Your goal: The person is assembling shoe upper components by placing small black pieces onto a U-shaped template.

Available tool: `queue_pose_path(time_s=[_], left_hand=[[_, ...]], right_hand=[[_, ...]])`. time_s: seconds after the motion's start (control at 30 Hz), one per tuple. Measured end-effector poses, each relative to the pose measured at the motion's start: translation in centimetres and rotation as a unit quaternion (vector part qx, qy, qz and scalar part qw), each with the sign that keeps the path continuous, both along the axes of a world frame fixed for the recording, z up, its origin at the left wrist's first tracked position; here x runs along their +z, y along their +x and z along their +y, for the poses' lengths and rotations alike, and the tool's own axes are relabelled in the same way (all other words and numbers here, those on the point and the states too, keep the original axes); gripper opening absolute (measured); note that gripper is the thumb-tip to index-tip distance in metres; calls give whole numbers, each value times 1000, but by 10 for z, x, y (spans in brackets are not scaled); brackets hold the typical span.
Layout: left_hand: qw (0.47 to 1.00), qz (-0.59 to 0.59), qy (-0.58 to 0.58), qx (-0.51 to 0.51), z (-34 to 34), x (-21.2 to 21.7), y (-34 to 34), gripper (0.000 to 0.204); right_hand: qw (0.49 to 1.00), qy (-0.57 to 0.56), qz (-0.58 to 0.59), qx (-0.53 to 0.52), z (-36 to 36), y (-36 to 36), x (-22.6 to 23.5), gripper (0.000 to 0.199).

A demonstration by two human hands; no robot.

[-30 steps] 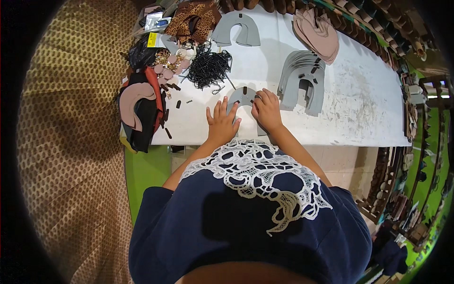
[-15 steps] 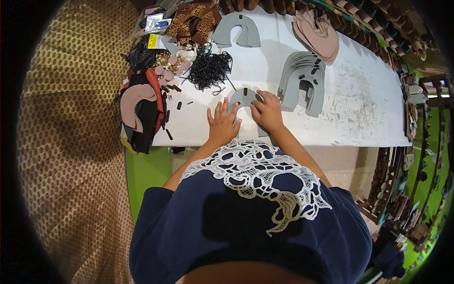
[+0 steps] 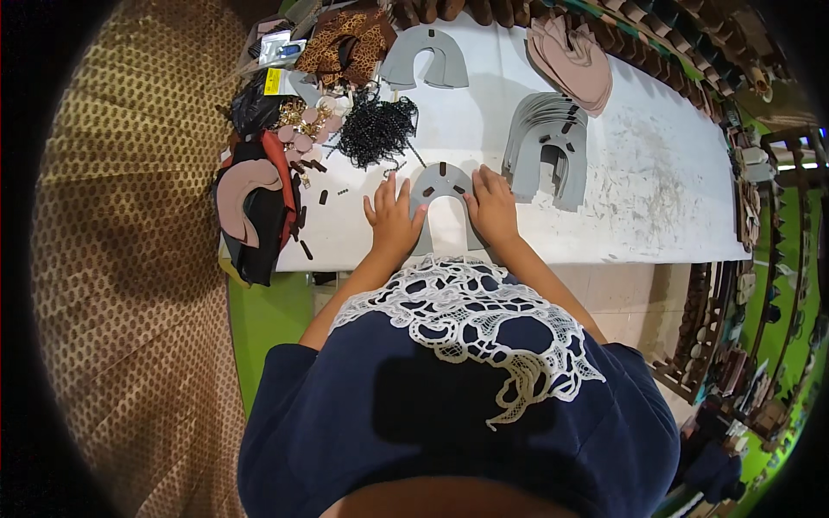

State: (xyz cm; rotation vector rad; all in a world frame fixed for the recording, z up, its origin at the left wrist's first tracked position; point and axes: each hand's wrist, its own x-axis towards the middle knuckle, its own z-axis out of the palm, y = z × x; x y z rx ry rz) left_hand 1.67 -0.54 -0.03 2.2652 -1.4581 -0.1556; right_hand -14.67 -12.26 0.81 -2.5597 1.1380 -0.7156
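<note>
A grey U-shaped piece [image 3: 429, 183] lies flat on the white-covered table in front of me, curved end away from me. Three small dark strips sit on its curve. My left hand [image 3: 395, 223] rests along its left side, fingers stretched out and apart. On the opposite side lies my right hand [image 3: 495, 207], fingers extended and flat, thumb touching the piece's inner edge. To the right is a fanned stack of similar grey U-shaped pieces [image 3: 527, 142], the top one bearing dark strips. Farther back is another grey U-shaped pile [image 3: 402, 60].
Left of my hands are a tangle of black beaded cord [image 3: 377, 129], loose dark strips [image 3: 324, 197], pink curved pieces [image 3: 237, 194] and leopard-print material [image 3: 345, 43]. Pink cut pieces [image 3: 570, 65] lie at back right. Shelves [image 3: 691, 337] stand right; a patterned curtain [image 3: 147, 259] hangs left.
Both hands have drawn back from the curve to the grey piece's sides. My right hand has moved off the right-hand dark strip, so all three strips now show.
</note>
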Motion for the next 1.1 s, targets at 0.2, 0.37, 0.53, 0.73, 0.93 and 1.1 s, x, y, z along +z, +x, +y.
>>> queue_pose_path(time_s=[0.2,0.37,0.53,0.73,0.93,1.1], left_hand=[[997,64,-35,21,-7,0,3,25],[999,39,-25,-3,-13,19,4,19],[996,8,-38,-83,-12,28,12,20],[973,39,-56,-221,-44,74,-11,19],[932,46,-41,-358,-85,109,-50,20],[933,36,-85,-346,-136,105,-65,18]], right_hand=[[995,88,-49,13,0,1,6,24],[986,140,-89,15,-1,-6,12,15],[983,123,-128,51,-1,-27,40,15],[977,168,-110,64,-29,-92,71,17],[945,313,-51,78,-58,-161,118,18],[957,273,-74,62,-104,-174,122,20]])
